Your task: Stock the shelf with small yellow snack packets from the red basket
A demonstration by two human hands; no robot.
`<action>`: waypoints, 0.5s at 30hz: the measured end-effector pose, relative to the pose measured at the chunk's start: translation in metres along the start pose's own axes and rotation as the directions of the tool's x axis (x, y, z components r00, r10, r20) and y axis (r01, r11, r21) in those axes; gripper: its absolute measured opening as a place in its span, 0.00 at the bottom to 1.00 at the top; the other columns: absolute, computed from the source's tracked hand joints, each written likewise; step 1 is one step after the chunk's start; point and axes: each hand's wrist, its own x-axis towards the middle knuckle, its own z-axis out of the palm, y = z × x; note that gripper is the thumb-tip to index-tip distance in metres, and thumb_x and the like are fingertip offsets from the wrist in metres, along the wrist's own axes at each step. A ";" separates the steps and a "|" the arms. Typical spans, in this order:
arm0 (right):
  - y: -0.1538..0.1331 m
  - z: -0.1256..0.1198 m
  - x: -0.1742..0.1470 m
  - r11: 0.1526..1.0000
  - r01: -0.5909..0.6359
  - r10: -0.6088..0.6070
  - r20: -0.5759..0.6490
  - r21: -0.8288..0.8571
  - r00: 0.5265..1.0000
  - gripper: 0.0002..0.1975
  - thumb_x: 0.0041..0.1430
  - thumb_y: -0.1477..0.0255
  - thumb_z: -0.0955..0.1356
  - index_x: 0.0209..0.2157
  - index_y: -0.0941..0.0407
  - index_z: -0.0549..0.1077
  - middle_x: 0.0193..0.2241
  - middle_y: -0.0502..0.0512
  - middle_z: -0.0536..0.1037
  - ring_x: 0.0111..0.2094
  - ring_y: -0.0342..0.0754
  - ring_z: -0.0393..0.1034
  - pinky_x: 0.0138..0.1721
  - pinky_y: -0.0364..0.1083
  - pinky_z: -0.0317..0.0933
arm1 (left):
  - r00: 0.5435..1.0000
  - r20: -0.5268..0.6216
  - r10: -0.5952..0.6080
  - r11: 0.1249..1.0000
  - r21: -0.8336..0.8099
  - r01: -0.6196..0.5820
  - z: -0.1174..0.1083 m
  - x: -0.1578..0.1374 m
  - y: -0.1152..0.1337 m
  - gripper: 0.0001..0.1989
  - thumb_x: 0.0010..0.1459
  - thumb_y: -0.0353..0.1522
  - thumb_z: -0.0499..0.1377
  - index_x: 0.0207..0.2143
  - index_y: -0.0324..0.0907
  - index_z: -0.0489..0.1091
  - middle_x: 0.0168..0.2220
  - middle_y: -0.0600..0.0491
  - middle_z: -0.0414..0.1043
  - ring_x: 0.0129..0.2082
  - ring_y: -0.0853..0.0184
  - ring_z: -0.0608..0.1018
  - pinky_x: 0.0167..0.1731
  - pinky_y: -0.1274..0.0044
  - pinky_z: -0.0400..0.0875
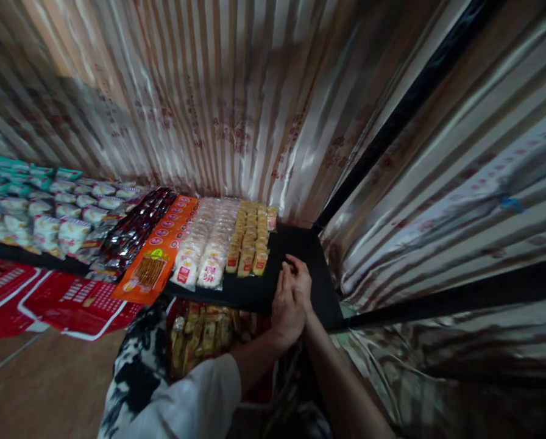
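Observation:
My left hand (pixel 287 309) and my right hand (pixel 304 285) rest against each other, palm towards palm, over the right end of a black shelf (pixel 316 259). The left fingers lie stretched against the right hand. The right fingers are loosely bent at the tips, partly hidden. Nothing shows in either hand, though the space between the palms is hidden. Nearest on the left stand rows of small yellow snack packets (pixel 247 238). Beside them lie strips of white round crackers (pixel 211 268) in clear wrapping, then an orange snack bag (pixel 149 268).
Farther left are dark shiny packets (pixel 136 228), white packets (pixel 74 235) and teal packets (pixel 8 177). Under the shelf is a heap of yellow-wrapped packets (pixel 204 335); red printed bags (pixel 81 302) hang left. Striped shiny sheeting (pixel 236 91) and a black post (pixel 378 152) enclose the shelf.

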 end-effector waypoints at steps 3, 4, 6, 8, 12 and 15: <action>-0.021 -0.001 -0.041 0.997 -0.066 0.067 -0.010 0.040 0.998 0.20 0.53 0.61 0.62 0.43 0.59 0.71 0.39 0.59 0.71 0.30 0.45 0.67 0.31 0.46 0.65 | 0.999 0.047 0.014 0.998 -0.054 -0.011 -0.020 -0.045 -0.019 0.28 0.58 0.30 0.46 0.61 0.37 0.50 0.63 0.47 0.51 0.62 0.65 0.56 0.61 0.74 0.50; -0.026 0.000 -0.055 0.996 -0.071 0.072 -0.006 0.052 0.997 0.19 0.54 0.61 0.62 0.42 0.58 0.71 0.39 0.58 0.72 0.31 0.45 0.68 0.31 0.45 0.65 | 0.998 0.045 0.034 0.997 -0.076 -0.031 -0.027 -0.057 -0.026 0.27 0.58 0.31 0.46 0.61 0.37 0.51 0.62 0.47 0.52 0.61 0.65 0.57 0.61 0.73 0.51; -0.034 0.004 -0.083 0.996 -0.059 0.057 0.030 0.069 0.998 0.17 0.56 0.63 0.61 0.41 0.57 0.71 0.39 0.58 0.72 0.32 0.45 0.69 0.33 0.45 0.66 | 0.996 0.044 0.080 0.988 -0.137 -0.073 -0.040 -0.080 -0.042 0.26 0.58 0.32 0.47 0.60 0.39 0.53 0.61 0.49 0.55 0.60 0.65 0.59 0.60 0.72 0.53; -0.036 0.008 -0.110 0.997 -0.031 0.024 0.099 0.067 0.995 0.15 0.57 0.64 0.60 0.40 0.56 0.72 0.38 0.57 0.73 0.34 0.46 0.69 0.36 0.46 0.66 | 0.993 0.054 0.105 0.977 -0.191 -0.093 -0.053 -0.099 -0.058 0.25 0.59 0.33 0.47 0.59 0.40 0.55 0.61 0.49 0.56 0.60 0.65 0.60 0.60 0.72 0.54; -0.028 0.024 -0.154 0.999 -0.011 0.026 0.279 -0.053 0.960 0.14 0.56 0.71 0.58 0.36 0.56 0.74 0.37 0.57 0.76 0.41 0.49 0.70 0.46 0.49 0.63 | 0.996 0.067 -0.055 0.983 -0.173 0.066 -0.071 -0.118 -0.095 0.21 0.61 0.33 0.43 0.55 0.40 0.60 0.58 0.49 0.61 0.58 0.67 0.63 0.58 0.74 0.56; -0.017 0.040 -0.173 0.982 -0.045 0.122 0.429 -0.186 0.895 0.15 0.54 0.74 0.59 0.38 0.58 0.74 0.40 0.60 0.77 0.44 0.50 0.70 0.49 0.49 0.61 | 0.952 0.050 -0.301 0.953 -0.011 0.302 -0.078 -0.113 -0.123 0.20 0.59 0.29 0.44 0.53 0.37 0.63 0.54 0.47 0.67 0.53 0.68 0.69 0.55 0.77 0.60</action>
